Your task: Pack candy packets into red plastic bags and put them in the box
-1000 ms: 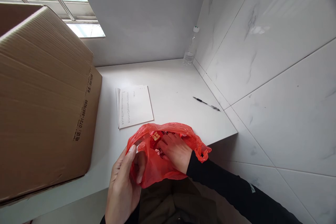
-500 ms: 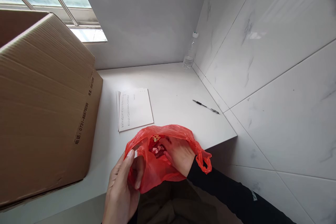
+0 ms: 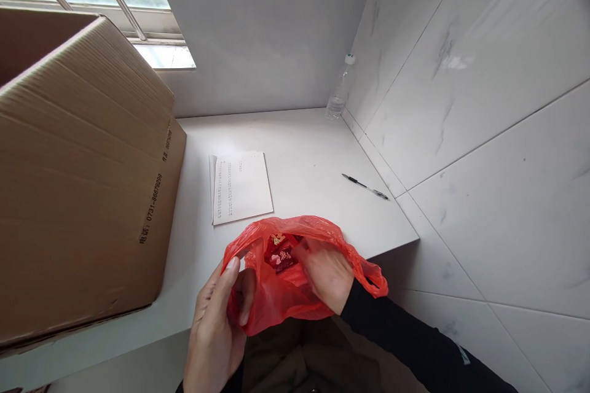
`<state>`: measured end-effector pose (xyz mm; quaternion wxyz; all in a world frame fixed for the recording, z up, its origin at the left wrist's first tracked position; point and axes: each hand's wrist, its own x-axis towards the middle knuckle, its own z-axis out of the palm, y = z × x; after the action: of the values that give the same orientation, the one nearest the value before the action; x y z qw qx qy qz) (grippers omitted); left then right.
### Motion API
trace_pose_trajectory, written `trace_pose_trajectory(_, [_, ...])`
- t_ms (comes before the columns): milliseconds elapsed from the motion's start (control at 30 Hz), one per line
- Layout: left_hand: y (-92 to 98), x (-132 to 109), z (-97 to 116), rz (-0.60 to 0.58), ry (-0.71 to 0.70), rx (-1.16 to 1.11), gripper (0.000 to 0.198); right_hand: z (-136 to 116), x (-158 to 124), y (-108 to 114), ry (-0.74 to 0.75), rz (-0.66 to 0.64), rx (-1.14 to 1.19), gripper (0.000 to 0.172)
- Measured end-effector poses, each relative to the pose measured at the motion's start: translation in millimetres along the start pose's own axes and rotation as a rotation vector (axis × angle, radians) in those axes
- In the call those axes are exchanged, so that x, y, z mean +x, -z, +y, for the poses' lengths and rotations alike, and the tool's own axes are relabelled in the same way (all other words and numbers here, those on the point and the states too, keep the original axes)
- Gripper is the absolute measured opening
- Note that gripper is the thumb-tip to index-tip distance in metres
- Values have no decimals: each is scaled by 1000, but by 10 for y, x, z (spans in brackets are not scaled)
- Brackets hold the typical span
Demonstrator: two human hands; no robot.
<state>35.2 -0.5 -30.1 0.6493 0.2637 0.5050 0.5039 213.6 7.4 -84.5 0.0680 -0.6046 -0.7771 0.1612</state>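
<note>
A thin red plastic bag [image 3: 271, 306] sits at the table's front edge with its mouth open upward. My left hand [image 3: 216, 319] pinches the bag's left rim between thumb and fingers. Inside the bag is my right hand [image 3: 329, 273], its fingers smeared by motion and partly hidden by the plastic. Just left of those fingers lie dark red printed packets [image 3: 281, 256] with gold and pink markings. Whether the right fingers hold anything cannot be made out. One looped bag handle [image 3: 377, 279] hangs over the right wrist.
A large open cardboard box [image 3: 87, 196] fills the left side. On the white table [image 3: 304, 159] lie a printed paper booklet [image 3: 244, 187] and a black pen [image 3: 365, 186]. A clear plastic bottle [image 3: 338, 92] stands in the back corner by the tiled wall [image 3: 488, 196].
My right hand has shifted slightly right inside the bag, off the packets, so more of them shows. The left hand keeps its grip on the rim. The view has moved a little.
</note>
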Motion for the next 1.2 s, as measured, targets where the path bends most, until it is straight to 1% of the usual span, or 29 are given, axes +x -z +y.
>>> trace_pose_trajectory(67, [5,-3,-7,4,10,1,48,-29,2,-26,57,-55,-22,28])
trace_pose_trajectory(100, [6,-2,-11,2,12,2,49,-42,3,-34,64,-73,-29,27])
trace_pose_trajectory(233, [-1,10,-19,-9,8,-1,52,-81,-7,-21,25,-93,-46,32])
trace_pose_trajectory(367, [4,21,-19,6,4,-3,51,-133,-42,22,77,-156,-45,32])
trace_pose_trajectory(467, [19,17,-22,9,2,14,51,-170,-38,40,49,-191,-52,36])
trace_pose_trajectory(533, [28,12,-24,-1,5,16,51,-181,-18,32,22,-165,-56,42])
trace_pose_trajectory(633, [35,8,-23,2,20,4,51,-187,10,-8,45,-105,-67,52])
trace_pose_trajectory(700, [36,10,-21,10,26,-6,50,-195,17,-30,49,-115,-93,49])
trace_pose_trajectory(800, [35,19,-17,10,33,-14,49,-217,13,-21,18,-126,-100,35])
trace_pose_trajectory(867, [34,22,-16,9,35,-14,50,-231,12,11,14,-108,-88,30])
trace_pose_trajectory(967, [39,22,-14,12,40,-10,50,-249,19,69,31,-111,-92,34])
trace_pose_trajectory(1100, [49,23,-10,28,49,-5,51,-258,33,98,13,-156,-79,24])
trace_pose_trajectory(1133, [46,23,-10,31,50,-4,51,-255,39,86,6,-148,-66,25])
trace_pose_trajectory(1200, [34,20,-11,29,52,-1,51,-242,57,41,15,-106,-41,35])
